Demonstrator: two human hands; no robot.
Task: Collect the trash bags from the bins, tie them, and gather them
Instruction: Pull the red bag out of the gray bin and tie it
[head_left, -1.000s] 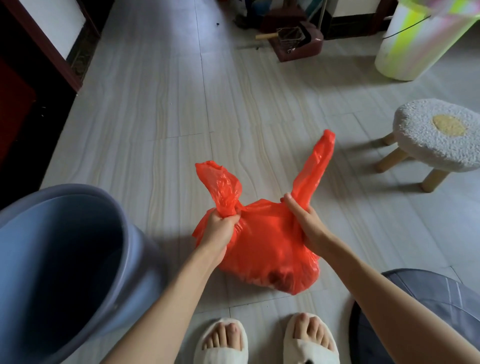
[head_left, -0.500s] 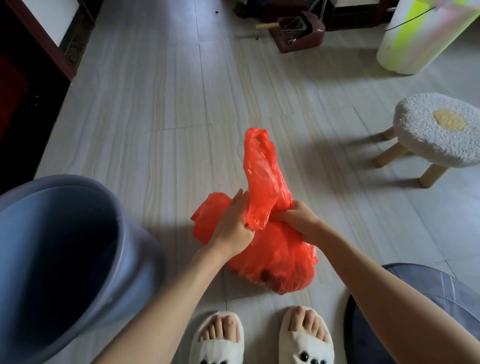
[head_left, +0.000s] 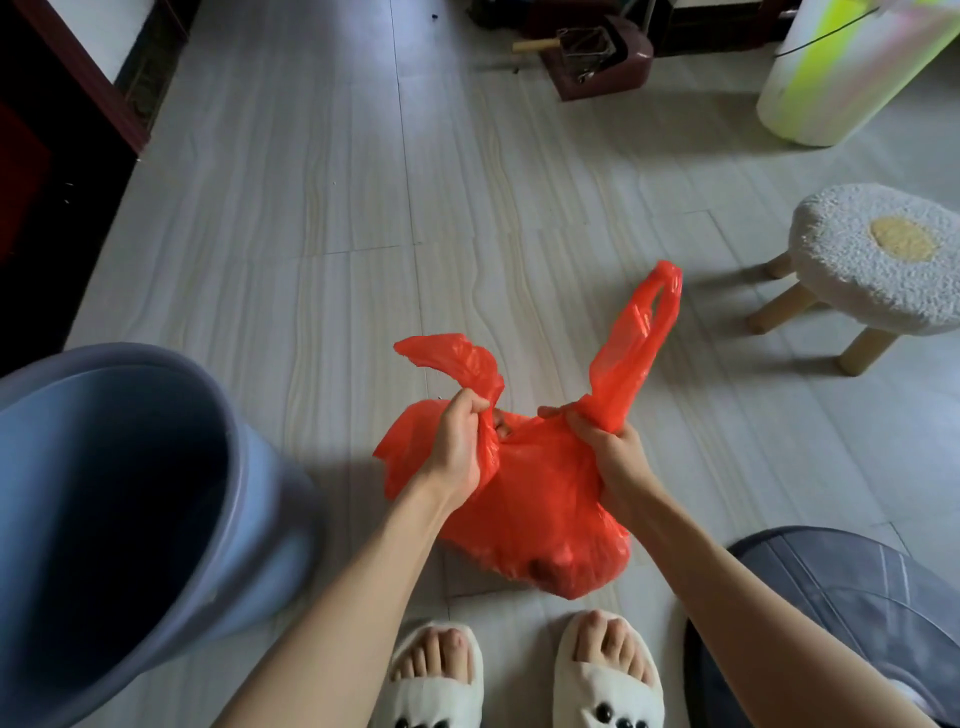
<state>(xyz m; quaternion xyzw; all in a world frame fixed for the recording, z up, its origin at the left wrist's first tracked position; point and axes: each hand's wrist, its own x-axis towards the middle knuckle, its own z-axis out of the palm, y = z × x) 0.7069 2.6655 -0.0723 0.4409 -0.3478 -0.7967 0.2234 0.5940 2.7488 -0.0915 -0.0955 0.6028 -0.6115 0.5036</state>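
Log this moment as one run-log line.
phase: tying | left hand: grips handle | right hand: grips other handle | red bag: on floor, out of blue bin

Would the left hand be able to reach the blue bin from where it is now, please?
Probably yes, though not right away. The blue bin stands close beside the left forearm with bare floor between, but the left hand is closed on a handle of the red bag and would have to let go first.

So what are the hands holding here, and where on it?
The red trash bag, out of the bin. The left hand grips the base of its left handle loop, the right hand the base of its right one.
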